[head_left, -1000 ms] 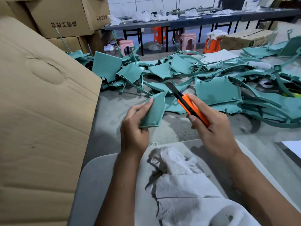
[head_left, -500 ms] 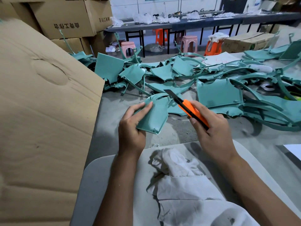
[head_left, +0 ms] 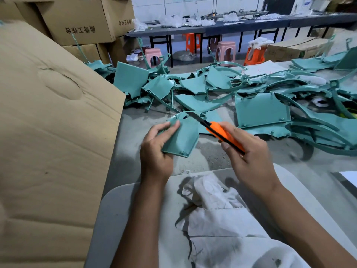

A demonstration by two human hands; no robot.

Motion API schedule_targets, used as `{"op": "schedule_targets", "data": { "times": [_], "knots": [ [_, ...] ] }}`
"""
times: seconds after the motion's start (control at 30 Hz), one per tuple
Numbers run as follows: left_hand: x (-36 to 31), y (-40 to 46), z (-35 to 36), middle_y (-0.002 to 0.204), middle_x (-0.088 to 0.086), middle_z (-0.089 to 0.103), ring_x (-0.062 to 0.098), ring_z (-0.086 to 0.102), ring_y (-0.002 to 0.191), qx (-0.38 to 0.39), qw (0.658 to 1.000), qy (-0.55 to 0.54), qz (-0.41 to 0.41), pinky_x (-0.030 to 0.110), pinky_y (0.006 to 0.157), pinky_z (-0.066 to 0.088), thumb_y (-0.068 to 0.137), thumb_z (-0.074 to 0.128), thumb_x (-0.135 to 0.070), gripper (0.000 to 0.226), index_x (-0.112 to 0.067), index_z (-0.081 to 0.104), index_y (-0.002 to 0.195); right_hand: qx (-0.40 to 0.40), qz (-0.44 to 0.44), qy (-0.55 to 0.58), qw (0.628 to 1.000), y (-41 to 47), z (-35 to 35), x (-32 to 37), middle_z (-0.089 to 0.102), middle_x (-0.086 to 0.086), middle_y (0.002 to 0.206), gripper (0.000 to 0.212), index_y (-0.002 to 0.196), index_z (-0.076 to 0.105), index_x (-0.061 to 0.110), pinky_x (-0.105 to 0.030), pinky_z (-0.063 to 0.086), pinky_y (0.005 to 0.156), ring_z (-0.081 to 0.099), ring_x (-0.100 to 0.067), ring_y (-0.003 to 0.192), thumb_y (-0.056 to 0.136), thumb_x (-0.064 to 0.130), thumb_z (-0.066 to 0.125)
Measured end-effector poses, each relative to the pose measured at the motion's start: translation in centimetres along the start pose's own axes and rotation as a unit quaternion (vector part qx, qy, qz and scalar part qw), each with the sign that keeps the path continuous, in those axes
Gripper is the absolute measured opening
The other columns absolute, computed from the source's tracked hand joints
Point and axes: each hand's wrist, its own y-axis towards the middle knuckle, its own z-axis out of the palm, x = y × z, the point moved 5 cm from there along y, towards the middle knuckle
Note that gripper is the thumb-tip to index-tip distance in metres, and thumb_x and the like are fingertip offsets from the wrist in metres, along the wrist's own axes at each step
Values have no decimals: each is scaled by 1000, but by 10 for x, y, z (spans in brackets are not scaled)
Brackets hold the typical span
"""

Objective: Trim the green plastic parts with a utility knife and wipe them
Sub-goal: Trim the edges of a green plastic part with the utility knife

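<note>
Grey table (head_left: 135, 122); green part (head_left: 181, 140) rotated flatter; knife (head_left: 222, 134) nearer.

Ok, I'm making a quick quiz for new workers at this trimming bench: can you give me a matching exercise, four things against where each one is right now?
Things:
1. utility knife
2. small green part
3. white cloth
4. pink stool

Places:
A. lying on the person's lap
B. on the floor beyond the table
C. held in the left hand
D. held in the right hand

Pairs: 1-D, 2-C, 3-A, 4-B
</note>
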Motion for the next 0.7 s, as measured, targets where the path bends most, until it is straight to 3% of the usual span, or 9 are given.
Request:
{"op": "schedule_targets", "data": {
  "times": [0.1, 0.23, 0.37, 0.5, 0.6, 0.7],
  "knots": [
    [1, 0, 0, 132, 5, 63, 23, 59, 125, 13, 1000, 9, -7, 44, 103, 50, 88, 68, -12, 44, -20, 69, 131, 8, 36, -11, 999, -1, 1, -8, 74, 15, 112, 46, 139, 65, 28, -44, 56, 86, 69, -9, 98, 98, 9, 69],
    [7, 1, -6, 132, 3, 65, 22, 60, 123, 15, 999, 30, -37, 40, 106, 48, 83, 80, -7, 47, -19, 71, 128, 85, 9, 0, 996, 0, 1, -6, 72, 24, 114, 39, 132, 68, 37, -58, 46, 95, 66, -6, 109, 98, 19, 69],
    [1, 1, -8, 133, 2, 65, 25, 59, 118, -4, 998, 69, -12, 36, 104, 46, 91, 67, -16, 38, -21, 71, 128, 80, 11, 45, 996, 2, 1, -8, 74, 17, 109, 41, 127, 73, 32, -50, 51, 93, 68, -13, 106, 96, 6, 70],
    [2, 2, -8, 133, -1, 65, 23, 57, 115, -11, 995, 99, -9, 26, 101, 42, 90, 56, -22, 41, -26, 71, 128, 34, 39, -16, 999, 2, -1, -14, 72, 14, 115, 41, 135, 69, 26, -46, 54, 94, 67, -10, 107, 98, 7, 68],
    [5, 1, -13, 132, -3, 65, 20, 55, 111, -41, 992, 119, -13, 14, 99, 35, 91, 51, -29, 41, -28, 72, 127, 84, 34, -12, 996, 1, 4, -7, 72, 20, 110, 46, 134, 69, 32, -51, 52, 91, 66, -11, 104, 96, 6, 70],
    [7, 2, -19, 129, -2, 67, 22, 57, 110, -76, 990, 120, -26, 14, 98, 37, 91, 55, -25, 37, -25, 74, 124, 132, -17, 14, 991, 2, 5, 7, 73, 18, 102, 44, 128, 73, 32, -50, 51, 85, 67, -13, 97, 94, 5, 70]
  ]
}}
